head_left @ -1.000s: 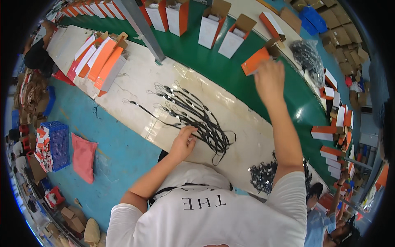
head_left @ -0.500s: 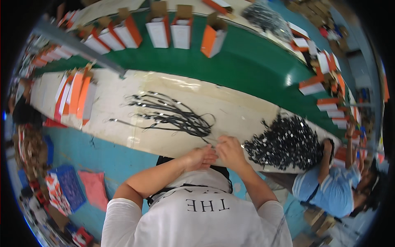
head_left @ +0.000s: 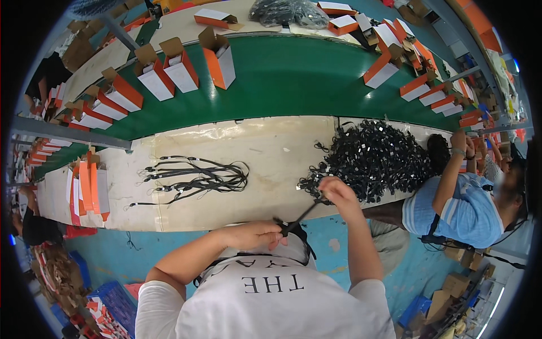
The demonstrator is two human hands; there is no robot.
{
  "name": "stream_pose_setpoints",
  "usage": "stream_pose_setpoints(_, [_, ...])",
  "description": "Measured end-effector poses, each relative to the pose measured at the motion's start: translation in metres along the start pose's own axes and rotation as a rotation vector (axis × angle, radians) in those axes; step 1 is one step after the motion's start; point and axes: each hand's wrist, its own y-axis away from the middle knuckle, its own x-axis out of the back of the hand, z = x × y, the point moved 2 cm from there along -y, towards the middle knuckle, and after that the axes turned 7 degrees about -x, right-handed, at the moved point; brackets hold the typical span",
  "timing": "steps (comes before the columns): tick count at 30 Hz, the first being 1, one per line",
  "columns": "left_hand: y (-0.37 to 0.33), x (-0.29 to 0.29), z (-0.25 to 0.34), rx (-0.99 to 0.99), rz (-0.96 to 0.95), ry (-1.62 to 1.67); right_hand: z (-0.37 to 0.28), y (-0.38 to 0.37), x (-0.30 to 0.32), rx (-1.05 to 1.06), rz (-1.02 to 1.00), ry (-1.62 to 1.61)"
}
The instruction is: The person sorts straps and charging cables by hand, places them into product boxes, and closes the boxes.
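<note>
At the left of the frame we see a cluster of orange-and-white boxes (head_left: 87, 189) on the pale desk (head_left: 276, 161), packed too tightly for us to count. Left of centre lies one bundle of black straps (head_left: 220, 183), several side by side, overlapping too much for a sure number, their thin end loops pointing left. Above, on the green surface (head_left: 293, 79), three open boxes (head_left: 180, 73) stand nearest the bundle, with more beyond. At lower centre our left hand (head_left: 261, 234) has its fingers curled around one end of a single black strap (head_left: 305, 213), which slants up, taut, to our right hand (head_left: 340, 192), its fingers pinched on the other end. This strap looks light, soft and limp, hardly fragile, and perhaps a little slick; we judge the flat band near each end the best grip, since the fine loops could snag. Right of centre spreads one heap of black straps (head_left: 378, 161), tangled past counting, and at the far right sits one co-worker (head_left: 457, 212) in light blue.
</note>
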Motion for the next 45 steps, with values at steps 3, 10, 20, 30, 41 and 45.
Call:
stream_pose_setpoints(3, [-0.007,0.005,-0.001,0.227,0.033,0.127,0.067,-0.033,0.018,-0.233,0.480,0.425])
stream_pose_setpoints(10, [-0.005,0.030,-0.016,0.281,0.600,0.272,0.061,-0.029,0.004,0.112,0.573,0.782])
stream_pose_setpoints(20, [-0.010,0.020,0.006,0.258,0.386,0.611,-0.012,-0.032,-0.099,0.091,0.171,0.087])
stream_pose_setpoints(30, [0.067,0.068,0.035,0.272,0.564,0.088,0.020,-0.040,-0.146,-0.405,-0.817,-0.535])
stream_pose_setpoints(41, [0.076,0.078,0.051,-0.009,0.749,-0.341,-0.045,-0.067,-0.181,0.095,-0.073,0.419])
stream_pose_setpoints(45, [0.089,0.078,0.042,0.000,0.619,-0.742,-0.070,-0.071,-0.203,0.572,-0.341,1.061])
